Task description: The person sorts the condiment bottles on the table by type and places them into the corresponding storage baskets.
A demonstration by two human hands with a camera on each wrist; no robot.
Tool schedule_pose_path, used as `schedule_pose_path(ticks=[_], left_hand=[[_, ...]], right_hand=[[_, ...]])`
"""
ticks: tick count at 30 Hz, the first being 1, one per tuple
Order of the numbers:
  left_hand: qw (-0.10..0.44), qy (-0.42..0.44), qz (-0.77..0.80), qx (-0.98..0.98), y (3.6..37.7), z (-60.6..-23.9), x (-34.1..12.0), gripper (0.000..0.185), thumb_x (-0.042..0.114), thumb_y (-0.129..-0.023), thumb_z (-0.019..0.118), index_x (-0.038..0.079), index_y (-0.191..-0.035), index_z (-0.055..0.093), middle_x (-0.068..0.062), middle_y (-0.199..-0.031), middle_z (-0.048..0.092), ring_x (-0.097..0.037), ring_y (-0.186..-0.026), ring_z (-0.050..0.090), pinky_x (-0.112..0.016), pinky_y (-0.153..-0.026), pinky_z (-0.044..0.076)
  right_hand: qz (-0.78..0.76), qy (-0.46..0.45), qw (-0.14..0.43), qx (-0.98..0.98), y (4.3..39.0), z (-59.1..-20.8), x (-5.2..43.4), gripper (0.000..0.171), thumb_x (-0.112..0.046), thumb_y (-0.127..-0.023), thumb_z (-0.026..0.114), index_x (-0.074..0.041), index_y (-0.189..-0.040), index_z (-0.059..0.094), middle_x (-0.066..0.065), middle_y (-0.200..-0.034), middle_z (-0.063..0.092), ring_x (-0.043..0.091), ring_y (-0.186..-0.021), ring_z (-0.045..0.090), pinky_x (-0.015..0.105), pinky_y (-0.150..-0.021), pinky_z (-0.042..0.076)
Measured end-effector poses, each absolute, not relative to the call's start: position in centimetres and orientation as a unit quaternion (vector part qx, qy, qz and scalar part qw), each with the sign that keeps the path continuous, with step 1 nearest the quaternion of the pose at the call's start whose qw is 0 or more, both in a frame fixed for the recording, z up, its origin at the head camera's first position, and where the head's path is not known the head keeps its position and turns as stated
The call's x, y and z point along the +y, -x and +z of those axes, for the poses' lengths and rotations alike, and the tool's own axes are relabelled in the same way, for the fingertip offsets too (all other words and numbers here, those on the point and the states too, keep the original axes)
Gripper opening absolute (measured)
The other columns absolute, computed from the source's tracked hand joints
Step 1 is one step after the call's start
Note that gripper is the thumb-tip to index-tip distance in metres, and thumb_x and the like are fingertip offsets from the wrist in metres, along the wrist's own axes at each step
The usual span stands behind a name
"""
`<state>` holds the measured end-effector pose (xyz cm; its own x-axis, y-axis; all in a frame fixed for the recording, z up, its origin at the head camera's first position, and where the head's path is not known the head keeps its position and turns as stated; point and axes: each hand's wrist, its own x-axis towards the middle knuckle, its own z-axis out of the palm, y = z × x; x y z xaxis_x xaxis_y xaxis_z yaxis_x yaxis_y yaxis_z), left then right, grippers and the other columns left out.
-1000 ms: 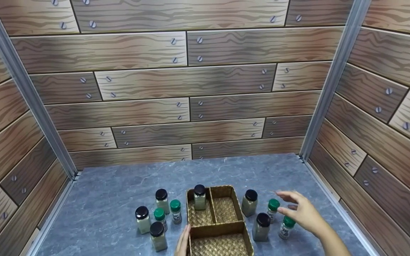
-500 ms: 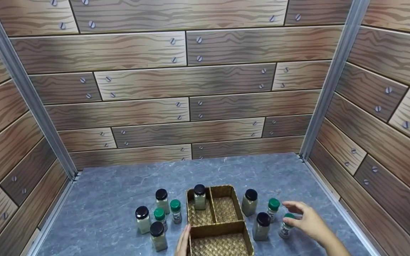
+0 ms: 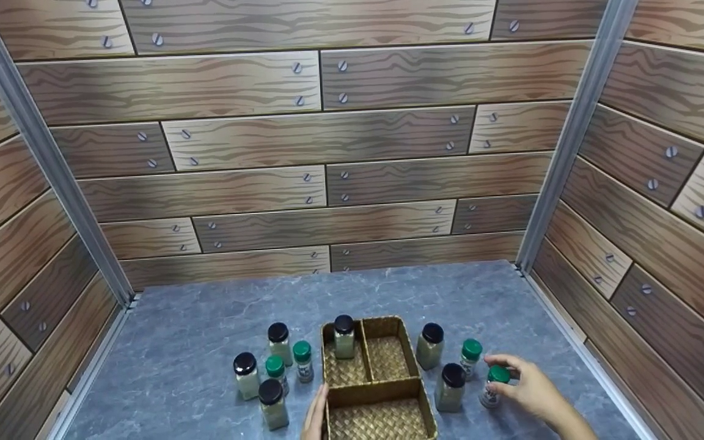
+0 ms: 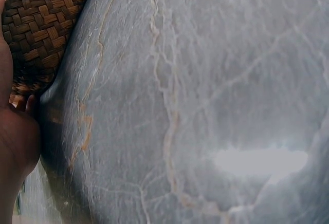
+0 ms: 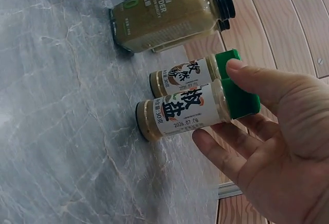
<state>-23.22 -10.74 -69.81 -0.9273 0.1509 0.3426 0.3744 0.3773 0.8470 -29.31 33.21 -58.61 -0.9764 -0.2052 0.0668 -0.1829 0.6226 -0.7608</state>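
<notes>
Since a second ago the right hand [image 3: 532, 388] has dropped from above the jars and now curls its thumb and fingers round the green cap of the rightmost spice jar [image 3: 494, 386], which stands upright on the desk [image 3: 205, 330] to the right of the woven basket [image 3: 388, 391]; the jar itself has not shifted. The left hand [image 3: 315, 418] has stayed where it was, lying straight-fingered against the left wall of the basket's front compartment.

Grey marble-patterned stone covers the desk, which is closed in on three sides by walls printed with wooden planks and screws, with metal posts in the two back corners. One black-capped jar [image 3: 344, 336] stands in the basket's back left compartment. Five more jars stand to the left of the basket, and three others to its right, near the held one. Behind the basket the desk runs bare to the back wall; the right wall is near the held jar.

Both forearms and the basket's front edge are cut off by the lower border of the head view. The left wrist view shows only a slice of palm, some weave and blurred stone.
</notes>
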Motion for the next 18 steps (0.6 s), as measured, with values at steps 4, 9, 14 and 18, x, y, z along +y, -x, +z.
schedule_pose_path(ticks=[4,9,14,18], left_hand=[[0.129,0.161,-0.533,-0.821,23.52,-70.40,-10.71,0.081,0.042,-0.089,0.064,0.015,-0.158,0.031,-0.032,-0.154,0.038,0.007,-0.143,0.030,-0.030,-0.111,0.043],[0.123,0.156,-0.531,-0.824,23.52,-70.42,-10.76,0.083,0.038,-0.088,0.066,0.009,-0.157,0.031,-0.031,-0.155,0.038,0.004,-0.144,0.031,-0.030,-0.109,0.045],[0.113,0.155,-0.532,-0.825,23.45,-70.30,-10.82,0.084,0.041,-0.088,0.066,0.008,-0.157,0.030,-0.031,-0.156,0.037,0.004,-0.143,0.031,-0.032,-0.108,0.047],[0.110,0.162,-0.537,-0.820,23.40,-70.08,-10.85,0.085,0.045,-0.089,0.065,0.010,-0.158,0.030,-0.034,-0.155,0.035,0.006,-0.143,0.030,-0.031,-0.107,0.046]], right_hand=[[-0.435,0.099,0.006,0.895,29.31,-58.89,33.13,0.055,-0.013,-0.080,0.083,0.003,-0.128,0.061,0.024,-0.127,0.065,0.018,-0.106,0.068,0.025,-0.090,0.057],[-0.451,0.075,0.009,0.890,29.37,-59.05,33.06,0.052,-0.010,-0.080,0.083,0.004,-0.123,0.059,0.021,-0.120,0.065,0.025,-0.107,0.068,0.030,-0.091,0.057],[-0.464,0.070,0.009,0.883,29.26,-59.18,33.08,0.048,-0.008,-0.080,0.082,0.006,-0.119,0.058,0.022,-0.119,0.065,0.034,-0.110,0.068,0.029,-0.088,0.059],[-0.465,0.073,0.006,0.882,29.18,-59.26,33.14,0.047,-0.008,-0.080,0.083,0.006,-0.119,0.059,0.022,-0.118,0.066,0.033,-0.109,0.069,0.026,-0.087,0.058]])
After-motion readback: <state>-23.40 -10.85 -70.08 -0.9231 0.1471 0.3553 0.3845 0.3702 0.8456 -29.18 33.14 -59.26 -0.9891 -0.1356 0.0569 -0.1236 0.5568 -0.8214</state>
